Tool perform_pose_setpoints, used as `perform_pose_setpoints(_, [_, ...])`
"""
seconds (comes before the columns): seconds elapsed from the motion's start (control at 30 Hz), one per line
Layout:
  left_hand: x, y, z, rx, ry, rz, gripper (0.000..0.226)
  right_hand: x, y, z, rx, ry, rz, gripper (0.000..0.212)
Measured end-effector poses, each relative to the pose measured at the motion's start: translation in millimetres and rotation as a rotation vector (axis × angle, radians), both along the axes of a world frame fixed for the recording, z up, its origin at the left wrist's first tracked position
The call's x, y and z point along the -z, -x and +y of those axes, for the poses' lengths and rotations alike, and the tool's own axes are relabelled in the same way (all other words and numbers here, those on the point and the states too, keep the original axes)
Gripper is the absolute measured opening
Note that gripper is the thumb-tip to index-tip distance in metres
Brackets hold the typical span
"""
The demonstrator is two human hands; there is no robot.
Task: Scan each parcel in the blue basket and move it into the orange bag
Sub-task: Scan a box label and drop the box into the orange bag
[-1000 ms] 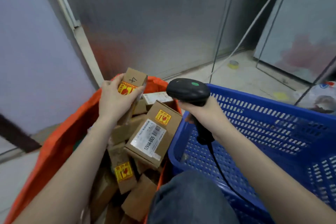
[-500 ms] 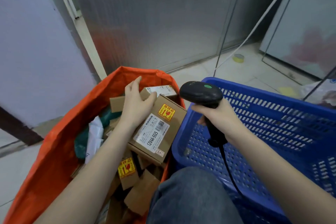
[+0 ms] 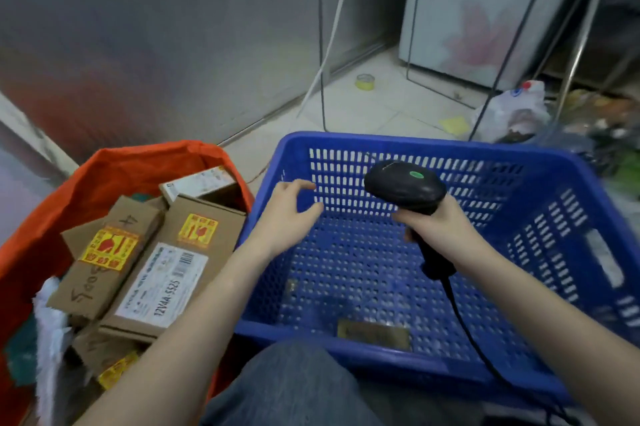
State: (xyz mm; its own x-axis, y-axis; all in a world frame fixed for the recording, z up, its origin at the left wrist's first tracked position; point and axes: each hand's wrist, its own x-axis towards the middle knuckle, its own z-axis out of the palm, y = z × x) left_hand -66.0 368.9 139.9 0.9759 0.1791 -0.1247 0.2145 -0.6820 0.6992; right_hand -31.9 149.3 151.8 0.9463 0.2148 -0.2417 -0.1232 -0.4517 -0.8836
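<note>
Parcels: cardboard boxes piled in the orange bag (image 3: pixel 114 166), the long box (image 3: pixel 107 256) and the labelled box (image 3: pixel 173 270) on top; blue basket (image 3: pixel 588 218) looks nearly bare, one flat brown piece (image 3: pixel 374 334) at its near edge, possibly the last parcel
Left hand (image 3: pixel 287 214): over the basket's left rim, fingers loosely spread, holding nothing
Right hand (image 3: pixel 440 228): wrapped round the barcode scanner (image 3: pixel 405 186), cable (image 3: pixel 464 321) trailing across the basket floor
Doing it well: I would reach to the near edge, lift the flat piece clear of the cable, turn its label up to the scanner before bagging
</note>
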Motion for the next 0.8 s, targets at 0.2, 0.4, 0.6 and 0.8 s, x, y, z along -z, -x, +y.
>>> perform_pose_setpoints(0.2, [69.9, -42.0, -24.3, 0.198, -0.099, 0.331, 0.043, 70.1, -29.8, -40.7, 0.03, 0.106, 0.097, 0.014])
perform_pose_setpoints(0.4, [145.5, -77.6, -25.5, 0.268, -0.168, 0.636, 0.048, 149.1, -48.7, -50.3, -0.057, 0.204, 0.316, 0.024])
perform_pose_setpoints(0.6, [198.0, -84.1, -35.6, 0.395, -0.236, 0.922, 0.054, 218.7, -36.3, -56.1, -0.158, 0.299, 0.617, 0.026])
perform_pose_setpoints(0.8, [234.4, -70.6, -46.5, 0.403, -0.139, 1.267, 0.074, 245.9, -36.1, -54.6, -0.295, 0.355, 0.865, 0.028])
